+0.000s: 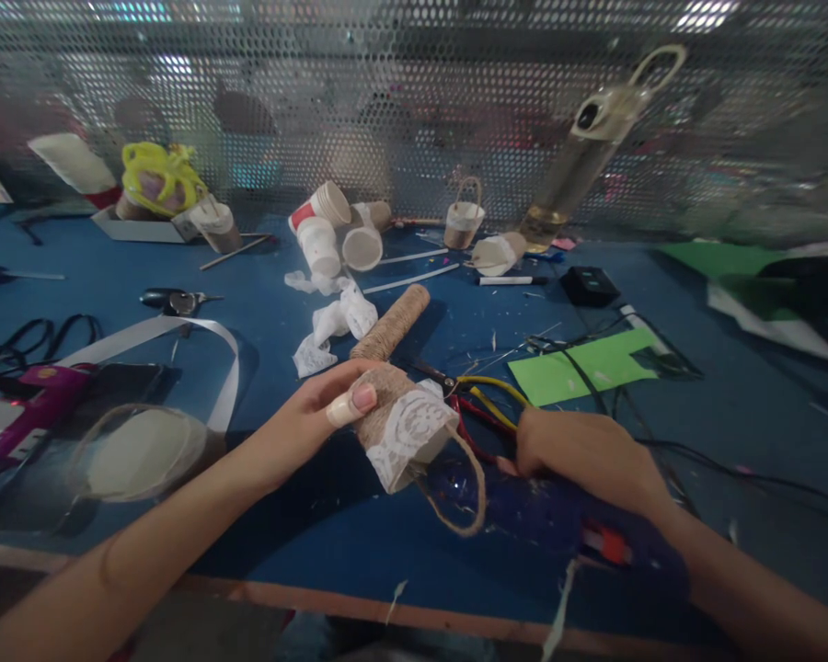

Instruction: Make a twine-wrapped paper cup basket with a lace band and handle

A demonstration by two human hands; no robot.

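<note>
My left hand (338, 395), its thumb wrapped in a pale bandage, grips a small twine-wrapped cup (414, 432) tilted on its side. White lace rings the cup's rim, and a twine loop handle hangs from it toward me. My right hand (558, 450) is closed around the yellow and red handles of scissors (487, 395). Their dark blades reach behind the lace edge of the cup, so I cannot tell whether they touch it. Just beyond my left hand lie a roll of twine (400, 317) and crumpled white lace (335, 326).
A dark blue glue gun (524, 506) lies below my right hand; a purple glue gun (34, 405) is at left. Several small cups, including a handled one (464, 223), line the back near a tall bottle (580, 156). Green paper (580, 368) and black cables lie at right.
</note>
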